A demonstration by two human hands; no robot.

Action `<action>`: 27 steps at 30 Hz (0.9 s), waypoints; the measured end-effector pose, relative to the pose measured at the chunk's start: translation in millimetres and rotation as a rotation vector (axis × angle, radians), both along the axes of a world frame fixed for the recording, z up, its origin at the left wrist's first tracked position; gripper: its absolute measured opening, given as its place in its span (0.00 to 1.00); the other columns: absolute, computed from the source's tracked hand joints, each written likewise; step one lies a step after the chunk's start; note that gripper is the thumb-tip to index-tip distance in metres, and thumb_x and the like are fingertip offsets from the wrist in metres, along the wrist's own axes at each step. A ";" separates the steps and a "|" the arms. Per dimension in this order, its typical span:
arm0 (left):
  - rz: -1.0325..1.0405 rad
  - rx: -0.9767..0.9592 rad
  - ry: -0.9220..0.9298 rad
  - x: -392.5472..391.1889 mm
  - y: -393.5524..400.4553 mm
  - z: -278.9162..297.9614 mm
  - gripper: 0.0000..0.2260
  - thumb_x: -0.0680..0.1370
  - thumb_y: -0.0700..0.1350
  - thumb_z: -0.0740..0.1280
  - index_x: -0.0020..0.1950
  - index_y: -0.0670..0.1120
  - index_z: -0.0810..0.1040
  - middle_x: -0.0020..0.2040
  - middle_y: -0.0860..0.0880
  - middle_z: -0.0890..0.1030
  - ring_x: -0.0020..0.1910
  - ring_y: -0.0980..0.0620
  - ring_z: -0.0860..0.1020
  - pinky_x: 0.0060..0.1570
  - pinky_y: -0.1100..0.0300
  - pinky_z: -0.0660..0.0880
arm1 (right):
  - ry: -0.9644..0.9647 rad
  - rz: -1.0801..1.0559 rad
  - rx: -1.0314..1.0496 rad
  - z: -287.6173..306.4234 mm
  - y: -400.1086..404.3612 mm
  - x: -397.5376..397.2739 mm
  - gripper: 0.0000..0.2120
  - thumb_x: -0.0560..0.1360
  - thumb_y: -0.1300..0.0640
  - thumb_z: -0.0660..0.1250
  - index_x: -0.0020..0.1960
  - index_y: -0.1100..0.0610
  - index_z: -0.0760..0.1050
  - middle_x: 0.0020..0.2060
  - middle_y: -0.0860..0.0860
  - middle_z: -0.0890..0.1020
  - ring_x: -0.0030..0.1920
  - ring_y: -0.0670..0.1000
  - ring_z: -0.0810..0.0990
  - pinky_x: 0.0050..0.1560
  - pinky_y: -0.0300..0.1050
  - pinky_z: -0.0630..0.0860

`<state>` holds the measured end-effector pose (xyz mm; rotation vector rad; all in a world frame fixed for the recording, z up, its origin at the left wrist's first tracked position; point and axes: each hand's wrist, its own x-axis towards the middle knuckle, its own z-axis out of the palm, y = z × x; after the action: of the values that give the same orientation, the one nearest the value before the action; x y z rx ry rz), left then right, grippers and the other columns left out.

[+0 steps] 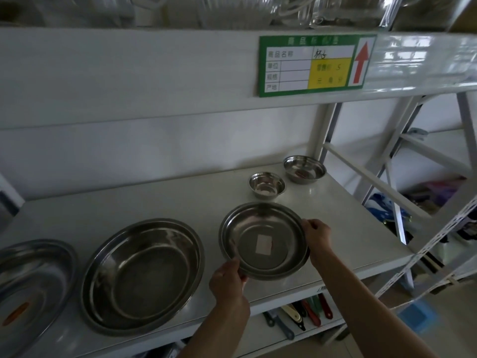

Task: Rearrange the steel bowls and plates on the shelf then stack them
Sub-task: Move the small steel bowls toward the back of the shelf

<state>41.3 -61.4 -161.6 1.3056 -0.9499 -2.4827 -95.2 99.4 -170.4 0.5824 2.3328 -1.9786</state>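
Head view, looking down on the white shelf (180,202). Mid-sized steel plate (264,240), with a pale sticker at its centre, sits right of middle near the front edge, gripped by both hands: left hand (228,281) pinches the near-left rim, thumb on top; right hand (317,237) pinches the right rim, fingers curled over it. Whether the plate rests flat or is just lifted cannot be told. Just left lies the large basin (143,276); a further plate (31,282) is cut off at the far left. Behind stand the small bowl (267,186) and, farther right, the wider bowl (304,168). A green label (316,64) marks the tier above.

Judged step: moving the held plate for stacking. Done well, it is raised level, carried clear of the basin's rim, centred and lowered so the rims nest, with fingers released last to avoid a clatter.
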 end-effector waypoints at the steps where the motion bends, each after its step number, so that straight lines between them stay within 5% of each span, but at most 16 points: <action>1: 0.000 -0.006 -0.010 2.2 0.9 -2.1 0.02 0.76 0.36 0.67 0.47 0.38 0.78 0.42 0.41 0.80 0.41 0.46 0.79 0.47 0.55 0.77 | -0.005 0.000 0.002 -2.5 0.8 3.0 0.07 0.81 0.59 0.63 0.51 0.62 0.78 0.40 0.59 0.81 0.37 0.55 0.79 0.37 0.44 0.75; 14: -0.003 -0.058 -0.050 15.4 -9.7 -13.5 0.03 0.76 0.36 0.68 0.48 0.38 0.78 0.43 0.40 0.81 0.41 0.46 0.79 0.43 0.56 0.77 | -0.025 0.003 0.009 -26.1 -7.3 16.7 0.08 0.80 0.57 0.63 0.49 0.59 0.79 0.42 0.61 0.82 0.38 0.56 0.79 0.45 0.53 0.80; 22: -0.007 -0.065 -0.059 22.4 -9.7 -12.1 0.03 0.75 0.38 0.70 0.45 0.39 0.79 0.40 0.42 0.81 0.40 0.48 0.79 0.41 0.58 0.76 | -0.059 -0.018 -0.047 -18.7 -7.9 25.6 0.10 0.80 0.55 0.64 0.51 0.61 0.80 0.38 0.57 0.81 0.35 0.53 0.78 0.35 0.44 0.75; 27: -0.027 -0.128 -0.093 31.2 -15.1 -11.4 0.08 0.74 0.40 0.71 0.38 0.40 0.75 0.34 0.45 0.72 0.34 0.50 0.72 0.37 0.58 0.74 | -0.066 -0.028 -0.073 -14.6 -4.2 24.3 0.13 0.80 0.52 0.64 0.48 0.62 0.80 0.33 0.55 0.79 0.32 0.52 0.76 0.34 0.44 0.72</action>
<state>72.5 -76.5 -173.0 1.3853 -1.1349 -2.3545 -70.9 95.2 -185.0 0.6688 2.2162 -2.0143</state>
